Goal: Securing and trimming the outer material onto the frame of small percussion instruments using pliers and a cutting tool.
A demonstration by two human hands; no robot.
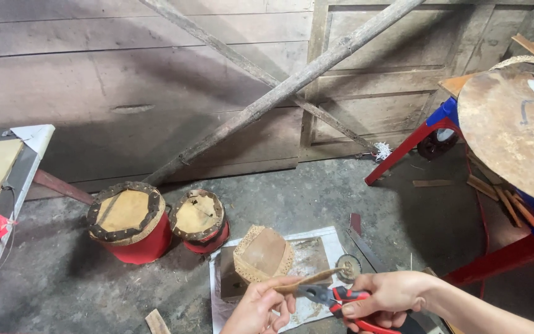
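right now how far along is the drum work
Two red drums stand with skins fitted. In hand: left hand holds a thin strip, right hand grips red-handled pliers. The tan unlaced skin on the board looks left.

Soft daylight, even, moderately bright — no glare. Broad diffuse shadow across wooden wall (156,93) behind crossed poles (279,86); darker shade on concrete floor (69,272) beside red drums (130,222). Frame mostly sharp; slight motion blur at left hand (261,309) and right hand (387,297). Wide-angle bend at edges — round board (514,130) stretched.
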